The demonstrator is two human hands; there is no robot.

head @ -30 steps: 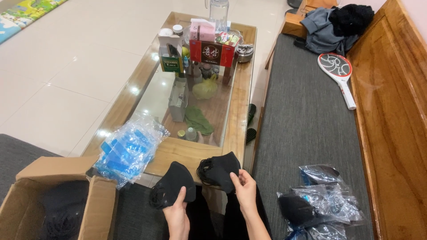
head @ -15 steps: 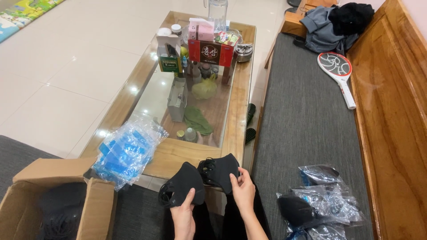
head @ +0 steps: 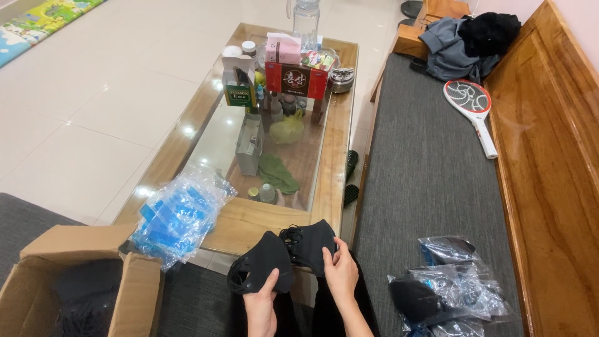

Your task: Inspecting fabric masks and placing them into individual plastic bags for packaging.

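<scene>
At your far left an open cardboard box [head: 75, 284] stands with dark pieces inside, too shadowed to count. Just beside it, on the near corner of the worktop [head: 253, 218], lies a heap of clear bags with blue print [head: 178, 215], seemingly empty and flat.

In front of you, your left hand [head: 261, 306] has its fingers pinched on the lower edge of one black mask [head: 265, 265], thumb on top. Your right hand [head: 340, 271] has its fingers closed on a second black mask [head: 309, 243], which touches the first at the middle; both hang over the worktop's near edge, above your lap.

To your right, on the grey bench cushion [head: 424, 175], a few bagged masks [head: 437, 293] lie bunched together.

I judge you are midway: some masks are bagged at your right, two are in hand and unbagged, and many bags and box pieces appear untouched.
</scene>
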